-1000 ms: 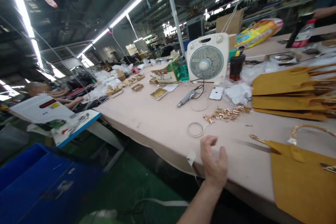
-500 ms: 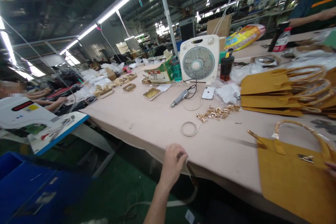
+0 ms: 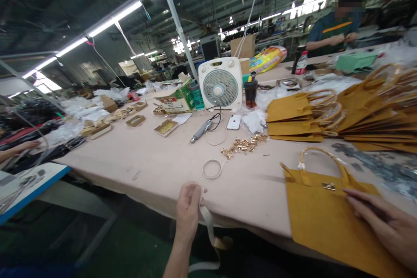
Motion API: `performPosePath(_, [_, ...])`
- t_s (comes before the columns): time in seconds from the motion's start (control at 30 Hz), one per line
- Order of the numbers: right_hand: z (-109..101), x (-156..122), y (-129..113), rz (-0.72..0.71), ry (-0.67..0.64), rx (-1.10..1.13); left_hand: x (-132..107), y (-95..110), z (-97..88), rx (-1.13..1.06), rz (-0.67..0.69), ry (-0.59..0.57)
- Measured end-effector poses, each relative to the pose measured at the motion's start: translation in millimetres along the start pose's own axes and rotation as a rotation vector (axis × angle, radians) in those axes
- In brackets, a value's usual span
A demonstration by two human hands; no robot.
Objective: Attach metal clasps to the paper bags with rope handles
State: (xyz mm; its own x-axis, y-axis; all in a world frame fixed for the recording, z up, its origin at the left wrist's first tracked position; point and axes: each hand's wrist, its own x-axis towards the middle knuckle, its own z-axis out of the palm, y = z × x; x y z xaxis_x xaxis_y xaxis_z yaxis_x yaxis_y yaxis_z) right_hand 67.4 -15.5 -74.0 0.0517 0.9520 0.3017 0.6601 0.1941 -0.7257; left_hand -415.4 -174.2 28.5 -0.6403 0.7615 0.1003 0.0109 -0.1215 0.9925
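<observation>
The pale strip of tape [image 3: 208,221] hangs over the near edge of the surface [image 3: 156,160], and our left hand [image 3: 188,208] pinches its top end there, fingers [image 3: 195,192] closed tight on it. Below the edge the strip drops to a brown roll [image 3: 224,242] and loops on toward the floor. To handle it well, we judge, we draw it up evenly and keep it flat between thumb and fingers, so it neither twists nor snags on the edge.

Our right hand [image 3: 384,221] lies flat on the mustard bag [image 3: 325,221] at the near right corner, fingers spread and pressing rather than gripping; that weight should keep the bag from sliding off. The bag's handle [image 3: 321,156] arches away from us, with a small metal clasp [image 3: 329,186] just below it.

Further in lie a tape ring [image 3: 211,168], scattered gold fittings [image 3: 243,145], a grey tool [image 3: 200,131], a phone [image 3: 233,121] and a fan [image 3: 220,84]. More bags [image 3: 342,117] are stacked toward the right edge.
</observation>
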Motion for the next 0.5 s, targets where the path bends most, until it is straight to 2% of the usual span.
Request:
performPosePath(0.07, [-10,-4,-18,0.084,-0.071,0.043,3,8,15.3,0.118,-0.030,-0.096])
performPosePath(0.17, [-17,-9,-48,0.156,-0.057,0.148,2,12,25.4,0.270,-0.097,-0.187])
performPosePath(0.27, [-11,-6,-71,0.142,-0.031,0.304,7,4,15.0,0.383,-0.121,-0.114])
performPosePath(0.37, [-8,-2,-74,0.127,-0.016,0.378,16,-11,2.3,0.500,-0.094,-0.138])
performPosePath(0.5, [-22,-7,-53,0.142,-0.011,0.251,12,-15,0.5,0.740,0.081,-0.220])
